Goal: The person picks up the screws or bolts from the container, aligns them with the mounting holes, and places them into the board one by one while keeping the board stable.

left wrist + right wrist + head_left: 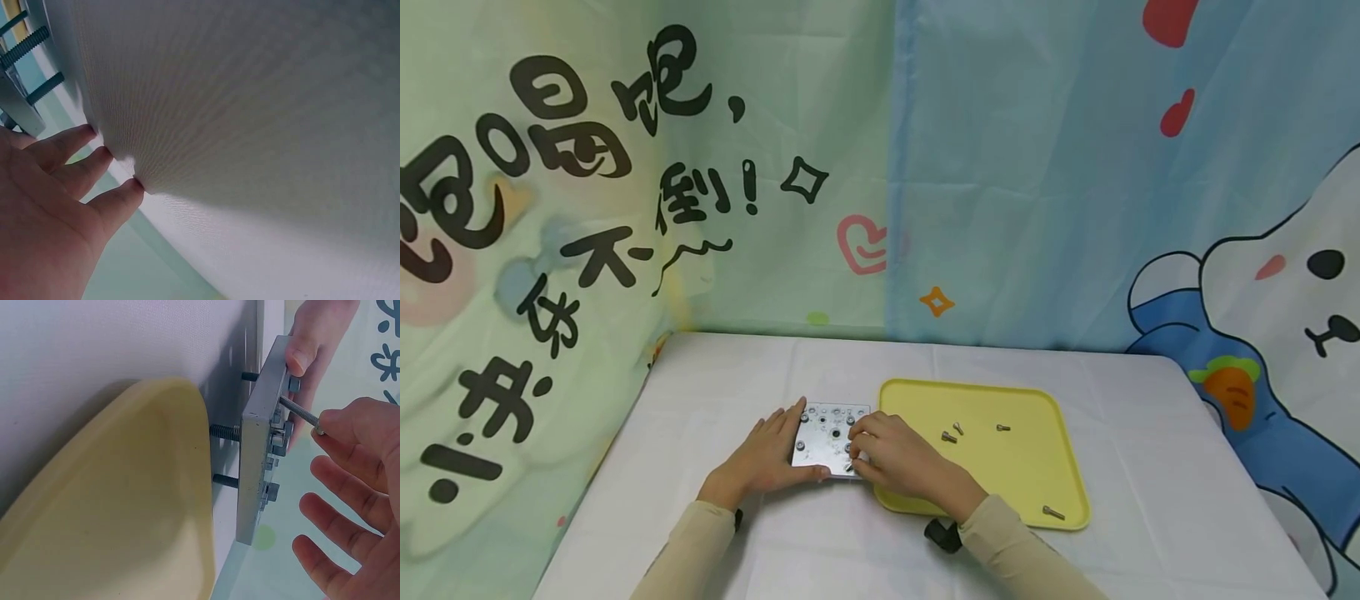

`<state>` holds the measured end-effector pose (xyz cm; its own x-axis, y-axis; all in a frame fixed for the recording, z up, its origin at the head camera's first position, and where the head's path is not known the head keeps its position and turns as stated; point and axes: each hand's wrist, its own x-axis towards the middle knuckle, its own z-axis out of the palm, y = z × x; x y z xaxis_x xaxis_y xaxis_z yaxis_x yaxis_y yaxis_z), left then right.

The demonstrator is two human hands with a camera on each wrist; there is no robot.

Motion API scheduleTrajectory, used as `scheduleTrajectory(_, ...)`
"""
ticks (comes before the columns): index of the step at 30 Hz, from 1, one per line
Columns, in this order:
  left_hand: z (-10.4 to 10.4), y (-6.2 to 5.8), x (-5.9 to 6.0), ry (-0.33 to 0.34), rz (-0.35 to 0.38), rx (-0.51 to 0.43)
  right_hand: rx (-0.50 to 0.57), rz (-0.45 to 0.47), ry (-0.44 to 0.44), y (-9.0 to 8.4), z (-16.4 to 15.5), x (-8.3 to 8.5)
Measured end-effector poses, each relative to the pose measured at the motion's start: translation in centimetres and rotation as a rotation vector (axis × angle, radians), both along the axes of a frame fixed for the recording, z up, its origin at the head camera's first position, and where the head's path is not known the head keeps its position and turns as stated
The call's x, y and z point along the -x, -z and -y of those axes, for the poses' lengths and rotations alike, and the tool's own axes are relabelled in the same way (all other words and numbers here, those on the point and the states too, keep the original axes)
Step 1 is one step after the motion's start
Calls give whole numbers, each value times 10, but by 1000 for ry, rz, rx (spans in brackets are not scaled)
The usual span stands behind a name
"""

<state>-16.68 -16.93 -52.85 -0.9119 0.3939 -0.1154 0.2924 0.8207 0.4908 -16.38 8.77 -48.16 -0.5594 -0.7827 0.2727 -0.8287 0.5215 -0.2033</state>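
Note:
A silver metal plate [820,456] stands off the table on threaded bolts that stick out below it. Several bolt heads show on its top face. My left hand [769,454] holds the plate at its left side, the thumb along the near edge and a fingertip by the far left corner. In the left wrist view, three fingers [119,203] reach down to the white cloth. Between thumb and index finger my right hand [362,462] pinches the head of a thin screw [302,414]. The screw slants, its tip at the plate's top face, while the other fingers spread loosely.
A yellow tray [1071,450] lies right of the plate, close to it. Several loose screws lie in it, one screw [1054,512] near its front right corner. A white cloth [1157,467] covers the table, and printed curtains [1000,208] hang behind and at the left.

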Motion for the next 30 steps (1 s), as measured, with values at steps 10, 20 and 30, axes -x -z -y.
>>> scheduleTrajectory(10,-1,1,1,2,-6,9,-10,-14,2,-1,1,0)
scheduleTrajectory(20,-1,1,1,2,6,-2,-4,-29,-4,2,2,0)
scheduleTrajectory(30,-1,0,-1,-3,20,-4,28,-21,-21,2,0,0)
